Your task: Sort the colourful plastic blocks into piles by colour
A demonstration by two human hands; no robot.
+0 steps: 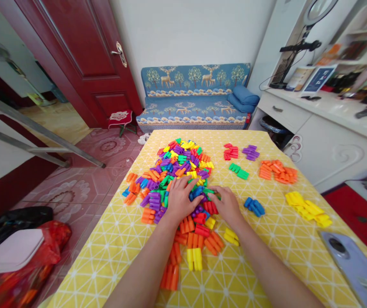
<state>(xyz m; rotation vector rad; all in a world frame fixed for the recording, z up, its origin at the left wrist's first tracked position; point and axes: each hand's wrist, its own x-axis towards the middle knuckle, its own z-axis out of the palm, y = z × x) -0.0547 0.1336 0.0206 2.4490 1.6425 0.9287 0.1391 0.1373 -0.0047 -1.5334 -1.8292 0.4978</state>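
Observation:
A mixed pile of plastic toy blocks [170,169], shaped like joined tubes, lies on the table in purple, orange, green, yellow, red and blue. My left hand [182,197] rests palm down on its near side, fingers spread and thumb stretched out, beside some blue blocks [197,192]. Just to the right, my right hand [228,207] reaches in at the pile's edge. Its thumb and index finger close about a green block [208,191], partly hidden by the fingertips. Under my wrists lie orange blocks [195,240] and a yellow block [194,259].
Separate groups sit on the right: red blocks [231,152], purple blocks [250,152], green blocks [238,171], orange blocks [279,171], blue blocks [254,206] and yellow blocks [308,208]. A phone [353,267] lies at the right edge. A blue sofa [196,100] stands beyond the table.

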